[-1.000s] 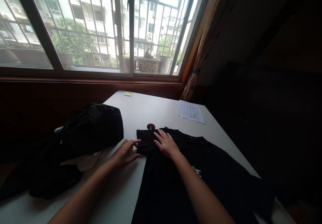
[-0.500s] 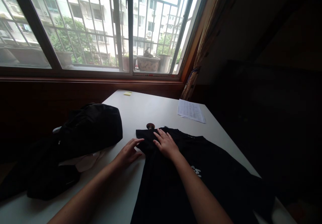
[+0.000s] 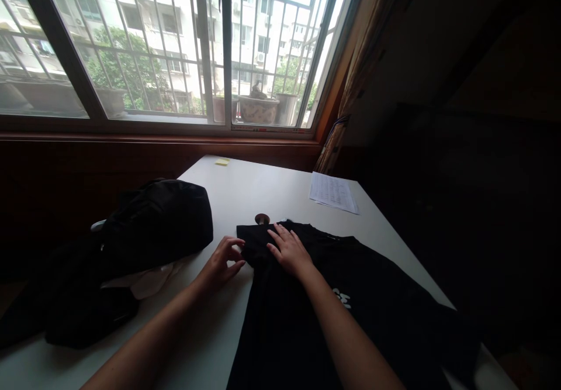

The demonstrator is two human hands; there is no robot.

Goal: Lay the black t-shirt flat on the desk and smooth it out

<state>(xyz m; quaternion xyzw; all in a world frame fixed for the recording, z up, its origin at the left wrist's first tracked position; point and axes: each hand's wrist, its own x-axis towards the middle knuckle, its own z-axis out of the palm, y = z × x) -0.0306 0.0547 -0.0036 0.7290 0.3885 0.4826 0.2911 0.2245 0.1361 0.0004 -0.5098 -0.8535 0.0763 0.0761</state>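
A black T-shirt with a small white print on its chest lies spread on the white table. My right hand rests flat on the shirt near the left sleeve end, its fingers spread. Beside the sleeve's edge is my left hand, with thumb and fingers curved and apart. Its fingertips are close to the sleeve; whether they touch the cloth I cannot tell. Just beyond the sleeve, a brown round-topped object stands partly hidden by the shirt.
To the left lies a heap of black clothing with a pale pink cloth under it. Printed papers lie at the far right, a yellow sticky note at the back edge. A barred window rises behind the table.
My left hand has drawn back slightly to the left from the sleeve, and its fingers have curled more. The right hand and the shirt have stayed in place.
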